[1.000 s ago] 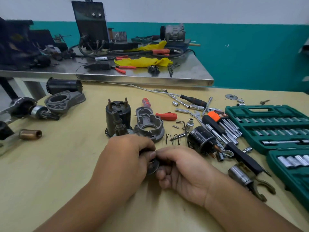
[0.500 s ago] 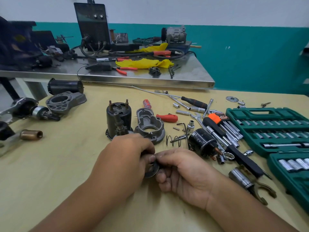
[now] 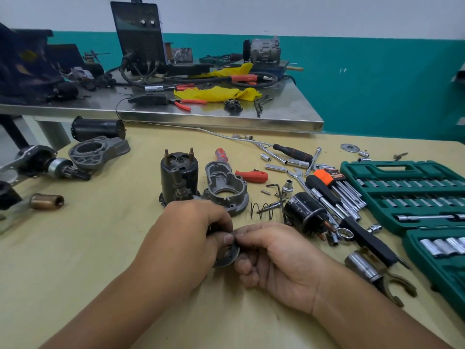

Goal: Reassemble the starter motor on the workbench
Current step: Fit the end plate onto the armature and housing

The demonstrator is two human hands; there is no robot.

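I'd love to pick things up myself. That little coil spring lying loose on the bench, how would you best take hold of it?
Pinch the coil spring across its middle coils, coming from above. It lies on its side on the bench, both flanks exposed, though a small metal pin crowds its right end.

- A workshop is being shown.
- A green socket set case (image 3: 402, 187) is lying open on the wooden workbench (image 3: 75, 248).
- Starter motor parts (image 3: 179, 176) are being kept beside a steel table (image 3: 276, 114).

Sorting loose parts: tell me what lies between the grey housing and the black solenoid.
In the head view, a coil spring lies on the table between the grey housing and the black solenoid.
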